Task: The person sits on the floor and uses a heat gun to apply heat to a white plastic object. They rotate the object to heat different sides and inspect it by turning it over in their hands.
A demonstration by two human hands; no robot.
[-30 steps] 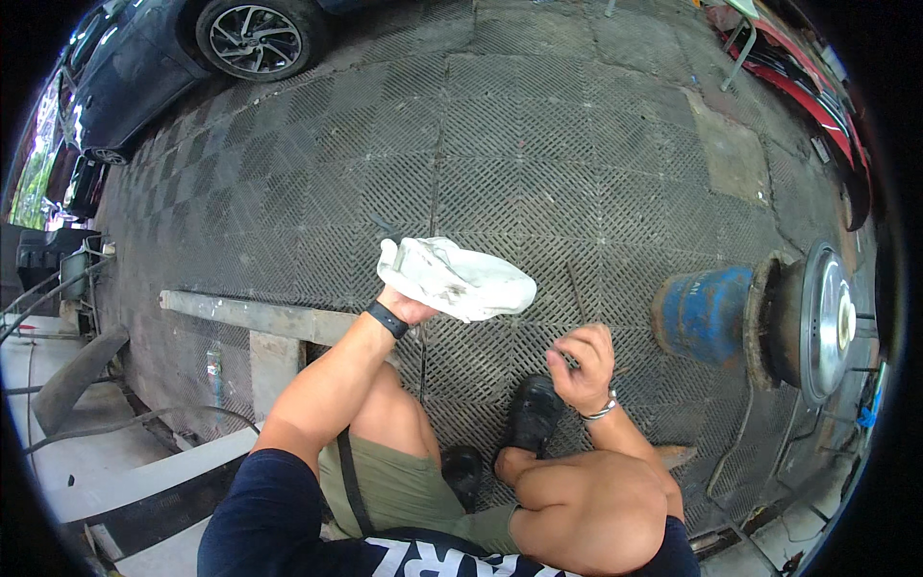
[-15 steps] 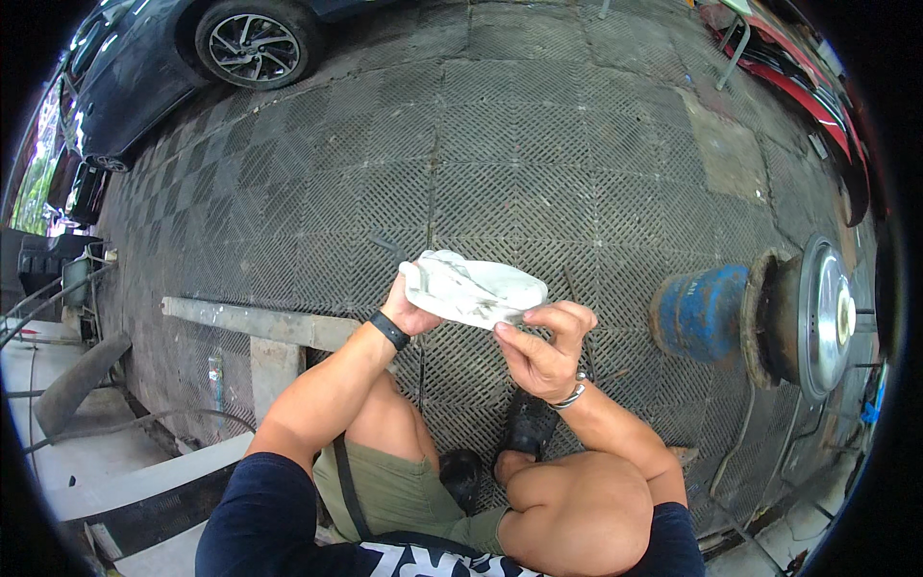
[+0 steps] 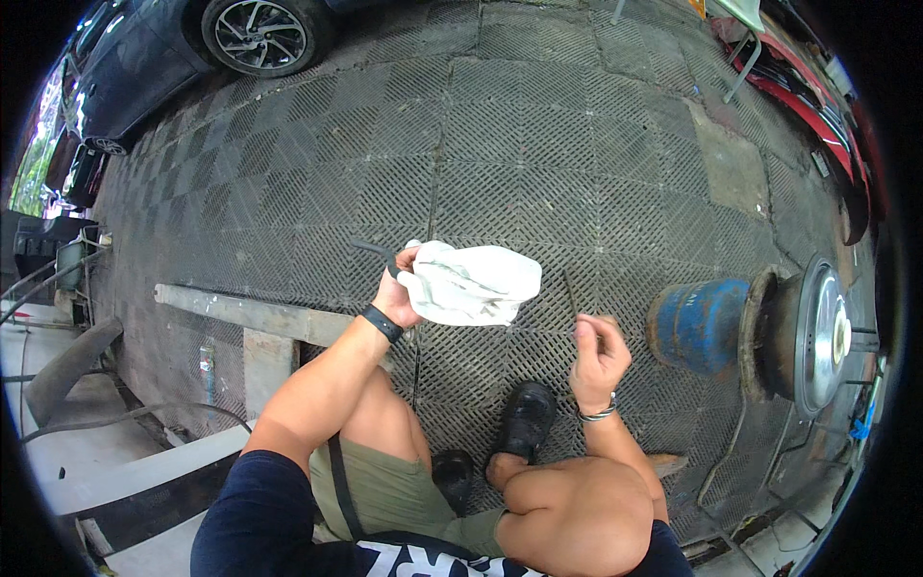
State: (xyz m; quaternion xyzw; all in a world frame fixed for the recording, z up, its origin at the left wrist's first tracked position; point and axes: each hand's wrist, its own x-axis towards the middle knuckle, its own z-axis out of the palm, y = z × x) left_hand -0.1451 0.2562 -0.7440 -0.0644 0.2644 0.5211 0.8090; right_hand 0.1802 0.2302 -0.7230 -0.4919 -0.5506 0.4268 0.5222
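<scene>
My left hand [image 3: 397, 296] grips a white, soft fabric pouch [image 3: 476, 284] with grey smudges, held above the floor mats in front of my knees. A dark bent tube [image 3: 370, 247] sticks out to the left beside my left fingers; how it joins the pouch is hidden. To the right, apart from the pouch, is my right hand [image 3: 600, 358], thumb and fingertips pressed together. Whatever they pinch, if anything, is too small to make out. Just beyond these fingertips shows a thin dark strip [image 3: 571, 291]; I cannot tell whether it lies on the floor.
On the right stands a rusty blue cylinder [image 3: 699, 325] beside a silver round lid [image 3: 819, 337]. A long board [image 3: 255, 310] and a short block [image 3: 269, 363] lie at left. A dark car [image 3: 144, 72] is at the far left, red car panels [image 3: 803, 101] far right.
My right hand has let go of the pouch's right edge and moved right and slightly down. The pouch stays in my left hand, shifted slightly left, with more of the dark tube showing.
</scene>
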